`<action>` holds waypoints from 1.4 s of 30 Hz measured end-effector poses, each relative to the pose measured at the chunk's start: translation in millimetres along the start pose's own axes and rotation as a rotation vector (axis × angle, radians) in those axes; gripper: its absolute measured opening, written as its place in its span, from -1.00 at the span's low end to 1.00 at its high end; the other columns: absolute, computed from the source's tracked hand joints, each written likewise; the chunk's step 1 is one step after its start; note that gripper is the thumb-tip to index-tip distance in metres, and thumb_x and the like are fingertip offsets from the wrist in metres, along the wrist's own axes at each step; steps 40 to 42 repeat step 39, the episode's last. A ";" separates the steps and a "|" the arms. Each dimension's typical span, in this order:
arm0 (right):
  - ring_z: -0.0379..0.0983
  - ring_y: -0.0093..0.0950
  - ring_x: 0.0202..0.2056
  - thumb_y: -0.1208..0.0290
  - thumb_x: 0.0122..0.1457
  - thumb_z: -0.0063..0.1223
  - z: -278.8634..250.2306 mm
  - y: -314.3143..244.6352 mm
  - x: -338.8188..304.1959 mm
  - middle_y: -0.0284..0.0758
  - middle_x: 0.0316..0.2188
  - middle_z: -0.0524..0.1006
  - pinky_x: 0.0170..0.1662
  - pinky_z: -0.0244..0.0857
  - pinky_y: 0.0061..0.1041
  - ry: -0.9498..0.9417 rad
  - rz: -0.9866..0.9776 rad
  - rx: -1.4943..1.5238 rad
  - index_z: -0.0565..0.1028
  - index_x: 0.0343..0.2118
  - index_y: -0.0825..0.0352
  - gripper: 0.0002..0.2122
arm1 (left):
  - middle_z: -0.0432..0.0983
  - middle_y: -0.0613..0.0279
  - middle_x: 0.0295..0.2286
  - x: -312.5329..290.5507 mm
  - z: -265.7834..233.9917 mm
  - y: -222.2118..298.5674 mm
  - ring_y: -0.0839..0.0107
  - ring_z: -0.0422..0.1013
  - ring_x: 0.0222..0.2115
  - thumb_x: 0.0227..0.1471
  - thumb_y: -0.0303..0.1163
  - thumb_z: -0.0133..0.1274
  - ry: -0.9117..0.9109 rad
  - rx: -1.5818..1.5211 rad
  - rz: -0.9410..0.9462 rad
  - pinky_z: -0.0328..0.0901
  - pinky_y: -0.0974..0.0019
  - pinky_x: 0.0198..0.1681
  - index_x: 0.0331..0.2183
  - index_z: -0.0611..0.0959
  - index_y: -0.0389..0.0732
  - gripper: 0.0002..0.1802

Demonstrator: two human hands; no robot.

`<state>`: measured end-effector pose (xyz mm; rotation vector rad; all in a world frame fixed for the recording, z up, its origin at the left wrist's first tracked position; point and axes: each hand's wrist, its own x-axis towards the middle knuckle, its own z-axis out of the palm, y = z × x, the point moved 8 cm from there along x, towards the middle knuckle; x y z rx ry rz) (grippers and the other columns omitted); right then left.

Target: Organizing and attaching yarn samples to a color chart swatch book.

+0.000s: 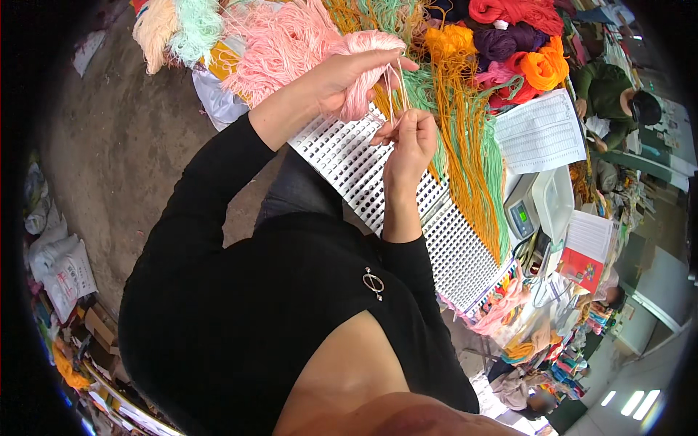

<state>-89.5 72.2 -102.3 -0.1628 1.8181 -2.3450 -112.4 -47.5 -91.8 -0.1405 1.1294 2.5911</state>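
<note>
A loop of pale pink yarn (356, 102) is draped over my left hand (340, 78), whose thumb and fingers curl round it. My right hand (411, 142) is closed in a pinch just to the right, holding a few thin strands (397, 87) that stretch up to the loop. Its fingertips hide where the strands end. Loose pink yarn (280, 47) lies heaped behind my left hand. Under both hands is a white panel with rows of dark slots (345, 156). Long mustard threads (459, 138) and mint green threads (496, 174) spread across it on the right.
Orange yarn (544, 69), red yarn (520, 18) and purple yarn (502, 43) pile up at the back right. A printed sheet (542, 134), a scale (522, 216) and a red-and-white booklet (585, 251) lie at right. Farther off is another person (611, 94). Sacks (65, 276) stand on the left.
</note>
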 end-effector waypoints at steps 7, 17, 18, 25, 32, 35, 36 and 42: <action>0.29 -0.60 -0.73 0.35 0.23 -0.26 -0.6 1.2 -1.7 -0.36 -0.72 0.37 -0.63 0.14 -0.72 0.005 0.007 0.028 0.25 -0.44 0.33 -0.83 | 0.45 0.30 -0.49 -1.1 -0.6 0.7 0.68 0.31 -0.56 0.04 -0.14 -0.06 -0.066 0.040 -0.025 0.17 0.65 -0.61 -0.19 0.50 -0.26 -0.60; 0.33 -0.56 -0.68 0.37 0.19 -0.15 27.7 15.8 -15.2 -0.38 -0.72 0.34 -0.55 0.18 -0.66 -0.388 0.333 0.063 0.41 -0.33 0.42 -0.81 | 0.47 0.16 -0.53 7.6 -14.8 -9.1 0.57 0.37 -0.52 0.06 -0.12 -0.08 -0.034 0.132 0.036 0.28 0.53 -0.53 -0.35 0.54 -0.32 -0.61; 0.32 -0.57 -0.66 0.37 0.19 -0.15 24.3 6.5 -12.1 -0.38 -0.70 0.35 -0.55 0.17 -0.66 -0.347 0.244 0.141 0.41 -0.34 0.42 -0.81 | 0.47 0.16 -0.53 6.4 -14.8 -7.7 0.57 0.37 -0.52 0.06 -0.12 -0.08 -0.035 0.132 0.035 0.28 0.53 -0.53 -0.35 0.54 -0.32 -0.61; 0.27 -0.66 -0.60 0.39 0.18 -0.12 -19.5 -10.3 13.3 -0.37 -0.58 0.42 -0.54 0.12 -0.73 0.119 0.048 0.348 0.41 -0.40 0.41 -0.83 | 0.46 0.06 -0.25 -3.3 7.1 -5.2 0.39 0.41 -0.23 0.18 -0.14 -0.35 -0.120 -0.056 -0.008 0.32 0.34 -0.15 -0.13 0.44 -0.40 -0.49; 0.28 -0.69 -0.61 0.41 0.14 -0.05 16.5 -16.8 10.6 -0.42 -0.62 0.42 -0.51 0.10 -0.76 -0.002 -0.021 -0.035 0.44 -0.41 0.39 -0.86 | 0.42 0.25 -0.38 -7.7 22.5 -19.9 0.57 0.36 -0.48 0.17 -0.16 -0.31 -0.290 0.020 -0.039 0.27 0.55 -0.47 -0.09 0.42 -0.36 -0.52; 0.30 -0.68 -0.61 0.42 0.14 -0.05 15.4 -14.6 11.2 -0.41 -0.60 0.43 -0.50 0.13 -0.74 -0.026 -0.022 0.025 0.42 -0.41 0.38 -0.88 | 0.42 0.23 -0.44 -5.6 20.8 -21.3 0.53 0.35 -0.56 0.15 -0.23 -0.24 -0.320 -0.058 -0.041 0.27 0.54 -0.52 -0.13 0.46 -0.37 -0.58; 0.30 -0.67 -0.61 0.43 0.14 -0.06 14.7 -14.1 10.8 -0.40 -0.59 0.44 -0.49 0.16 -0.73 -0.030 -0.023 0.069 0.41 -0.39 0.38 -0.89 | 0.42 0.23 -0.44 -5.5 21.2 -21.5 0.53 0.35 -0.56 0.15 -0.23 -0.24 -0.320 -0.059 -0.041 0.27 0.54 -0.52 -0.13 0.46 -0.37 -0.58; 0.33 -0.62 -0.58 0.45 0.14 -0.08 13.8 -12.3 10.1 -0.37 -0.54 0.45 -0.47 0.21 -0.70 -0.057 -0.037 0.135 0.37 -0.31 0.38 -0.88 | 0.42 0.22 -0.42 -4.4 22.2 -22.3 0.52 0.36 -0.56 0.15 -0.23 -0.24 -0.306 -0.168 -0.060 0.28 0.53 -0.52 -0.11 0.44 -0.36 -0.58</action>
